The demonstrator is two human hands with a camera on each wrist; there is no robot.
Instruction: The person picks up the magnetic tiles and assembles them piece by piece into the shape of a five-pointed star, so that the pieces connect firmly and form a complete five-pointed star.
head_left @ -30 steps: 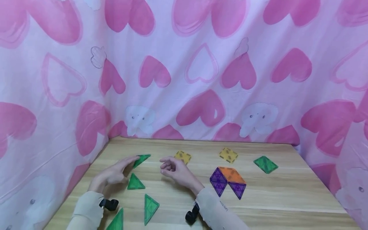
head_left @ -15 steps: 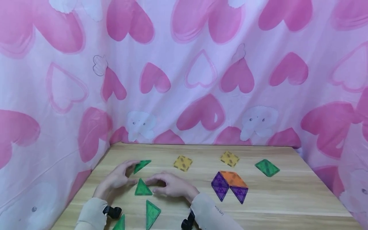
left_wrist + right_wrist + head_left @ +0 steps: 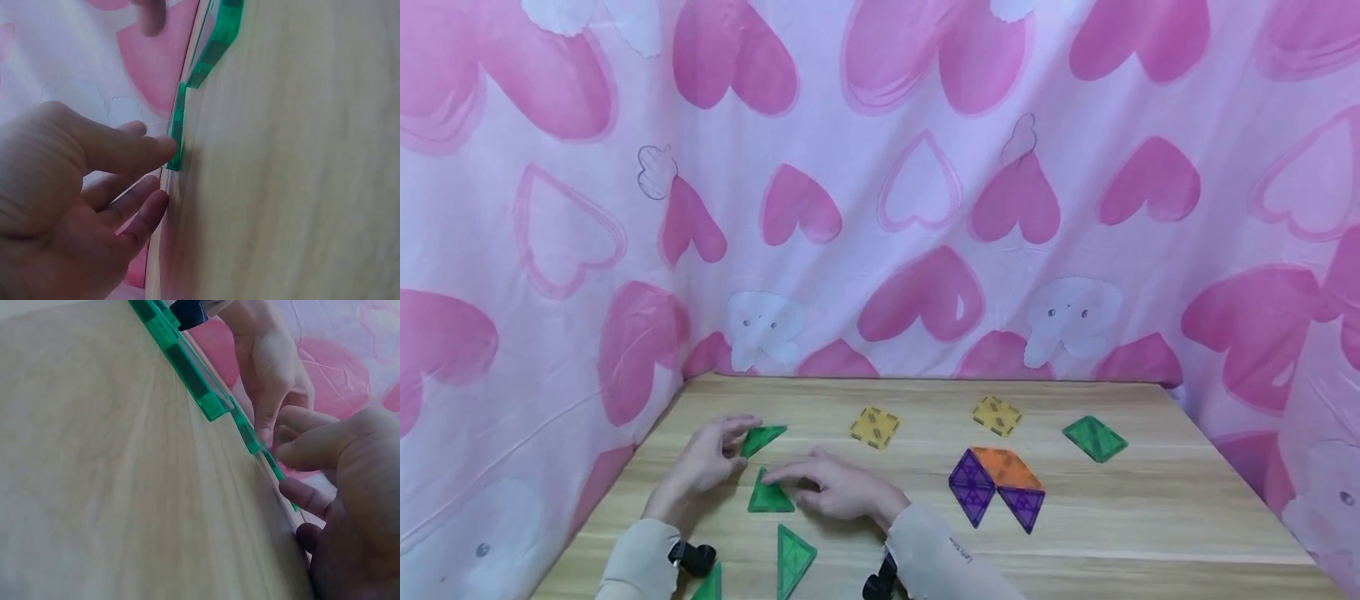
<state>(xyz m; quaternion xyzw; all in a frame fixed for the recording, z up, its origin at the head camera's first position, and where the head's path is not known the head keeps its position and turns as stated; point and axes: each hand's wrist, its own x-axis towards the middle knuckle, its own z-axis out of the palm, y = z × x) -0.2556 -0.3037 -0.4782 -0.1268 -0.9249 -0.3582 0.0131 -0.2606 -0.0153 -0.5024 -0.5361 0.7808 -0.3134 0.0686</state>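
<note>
With thumb and fingertips, my left hand (image 3: 705, 457) pinches the left end of the upper green triangle (image 3: 764, 438). In the left wrist view the thumb of that hand (image 3: 94, 169) overlaps the near end of this tile (image 3: 177, 128), its other fingers behind. Just below lies a second green triangle (image 3: 770, 497), flat on the table. My right hand (image 3: 846, 490) reaches it from the right, the extended index finger at its top corner and the thumb beside its right edge. The right wrist view shows this hand (image 3: 350, 481) with relaxed fingers; their exact contact is hard to tell.
Nearer on the wooden table (image 3: 1150, 517) are a green triangle (image 3: 793, 560) and part of another (image 3: 710, 583). Behind lie two yellow tiles (image 3: 875, 427) (image 3: 997, 416). Orange (image 3: 1007, 468) and purple tiles (image 3: 973, 487) touch at the right, near a green diamond (image 3: 1095, 439).
My right hand came left and down from beside the yellow tile to the second green triangle, which shifted right. The upper triangle moved slightly left and down with my left hand.
</note>
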